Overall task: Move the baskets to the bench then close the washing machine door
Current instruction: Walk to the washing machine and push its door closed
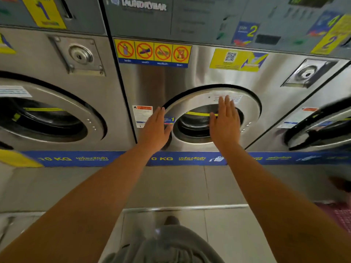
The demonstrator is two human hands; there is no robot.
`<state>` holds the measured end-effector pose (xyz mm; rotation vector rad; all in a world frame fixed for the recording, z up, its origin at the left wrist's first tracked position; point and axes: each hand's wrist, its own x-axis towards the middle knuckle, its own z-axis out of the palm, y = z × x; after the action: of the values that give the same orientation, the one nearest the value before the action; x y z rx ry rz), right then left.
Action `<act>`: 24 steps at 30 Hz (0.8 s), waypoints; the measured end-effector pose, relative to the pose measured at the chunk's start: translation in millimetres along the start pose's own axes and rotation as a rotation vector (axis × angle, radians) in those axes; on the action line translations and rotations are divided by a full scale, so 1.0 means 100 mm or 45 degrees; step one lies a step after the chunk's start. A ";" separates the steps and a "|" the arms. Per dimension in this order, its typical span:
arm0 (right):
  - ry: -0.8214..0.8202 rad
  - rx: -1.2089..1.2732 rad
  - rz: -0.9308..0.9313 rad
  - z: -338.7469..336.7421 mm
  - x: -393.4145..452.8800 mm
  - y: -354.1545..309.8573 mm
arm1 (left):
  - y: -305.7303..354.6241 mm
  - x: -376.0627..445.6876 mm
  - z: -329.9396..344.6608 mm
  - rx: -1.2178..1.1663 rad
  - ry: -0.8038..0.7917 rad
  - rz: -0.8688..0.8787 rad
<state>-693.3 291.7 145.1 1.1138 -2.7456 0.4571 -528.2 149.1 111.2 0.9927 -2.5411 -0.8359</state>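
The middle washing machine's round steel door (248, 109) sits nearly flush in its black-rimmed opening, with a thin gap showing along its upper left edge. My left hand (154, 128) lies flat with fingers together against the door's left rim. My right hand (225, 120) is spread flat over the glass porthole (193, 124). Neither hand holds anything. No bench is in view. A pink meshed thing (340, 215) at the right edge may be a basket; I cannot tell.
A second steel washer (47, 118) stands to the left with its door shut. The washer on the right (319, 130) has its door ajar. A blue 10 KG strip (91, 158) runs along the machines' base above a grey tiled floor (171, 186).
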 end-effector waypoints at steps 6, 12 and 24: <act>-0.004 -0.098 -0.053 0.08 0.24 0.12 | 0.23 0.32 0.17 0.098 -0.033 0.093; -0.019 -0.120 -0.092 0.10 0.24 0.17 | 0.22 0.42 0.26 0.118 -0.065 0.068; -0.011 -0.090 -0.028 -0.03 0.01 0.04 | 0.18 0.03 0.21 0.194 0.059 0.248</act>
<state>-697.1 294.7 147.8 1.1299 -2.7315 0.3504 -549.2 166.1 105.5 0.7790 -2.6396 -0.5664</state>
